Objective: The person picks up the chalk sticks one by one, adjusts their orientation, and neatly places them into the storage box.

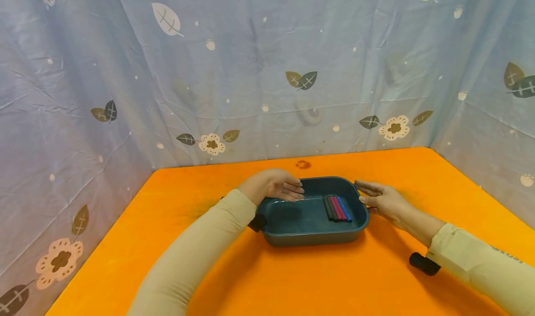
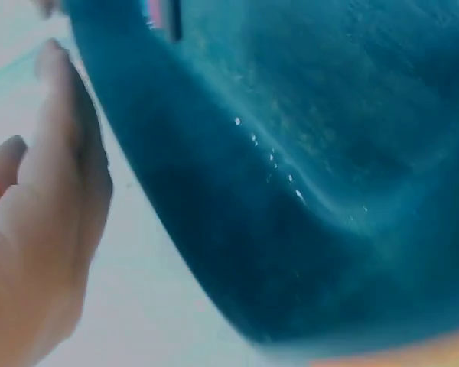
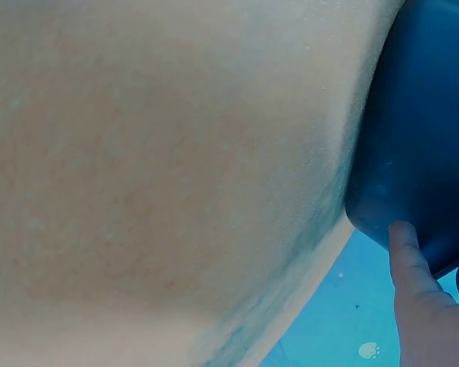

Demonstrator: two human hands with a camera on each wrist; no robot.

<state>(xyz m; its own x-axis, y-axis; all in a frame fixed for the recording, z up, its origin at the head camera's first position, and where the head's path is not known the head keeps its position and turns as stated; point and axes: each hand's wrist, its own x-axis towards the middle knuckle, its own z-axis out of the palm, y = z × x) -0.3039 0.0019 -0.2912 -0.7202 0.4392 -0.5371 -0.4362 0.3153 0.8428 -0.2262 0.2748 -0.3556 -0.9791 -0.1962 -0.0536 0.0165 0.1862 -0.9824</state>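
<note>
A dark teal rectangular tray (image 1: 311, 238) lies on the orange table, with several slim black, magenta and blue sticks (image 1: 337, 209), possibly markers, side by side in its right part. My left hand (image 1: 282, 184) is at the tray's back left, its fingers loosely extended and holding nothing. In the left wrist view that hand (image 2: 42, 206) lies outside the tray's wall (image 2: 191, 176), with a gap between them. At the tray's right end, my right hand (image 1: 386, 202) reaches out with nearly straight fingers. Its fingertip (image 3: 402, 233) rests on the tray's outer wall in the right wrist view.
The orange table (image 1: 334, 279) ends at the back against a blue patterned curtain (image 1: 267, 74), which also hangs along the left and right sides. A black wrist device (image 1: 424, 264) sticks out below the right sleeve. Another black device (image 1: 257, 223) shows by the left sleeve.
</note>
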